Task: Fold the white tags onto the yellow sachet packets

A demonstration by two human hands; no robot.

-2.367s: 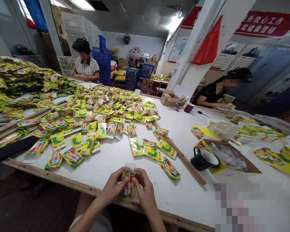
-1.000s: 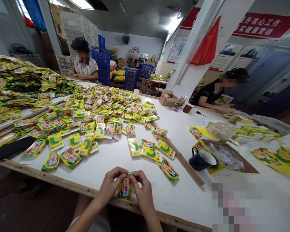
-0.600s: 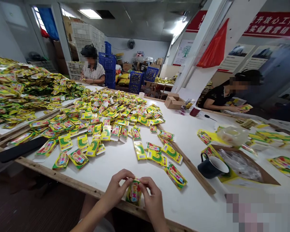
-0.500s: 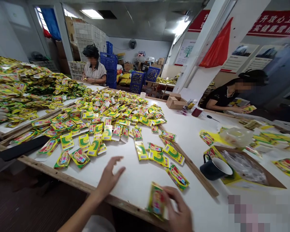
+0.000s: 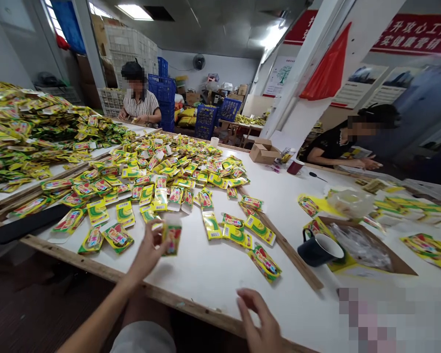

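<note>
Packet (image 5: 172, 239) in yellow and red sits pinched in the grip of the left hand (image 5: 149, 248), lifted just above the white counter (image 5: 206, 272) and close to the near edge of the spread of loose packets (image 5: 161, 171). Its picture side faces the camera, a little blurred. The right hand (image 5: 259, 318) hovers at the counter's near wooden edge, its grip released, fingers spread and holding nothing. Between the two hands the counter is bare white. Ahead of the right hand lie a few single packets, the nearest (image 5: 264, 262) beside a wooden strip (image 5: 286, 250) that runs slantwise across the top. Right of the strip stands a dark mug (image 5: 319, 250), touching a cardboard tray (image 5: 367, 247) with clear plastic in it. On the far left a high heap (image 5: 25, 122) of the same packets covers a second counter. Two other people sit at the far sides, one in a striped shirt (image 5: 141, 104), one in black (image 5: 329, 144).
</note>
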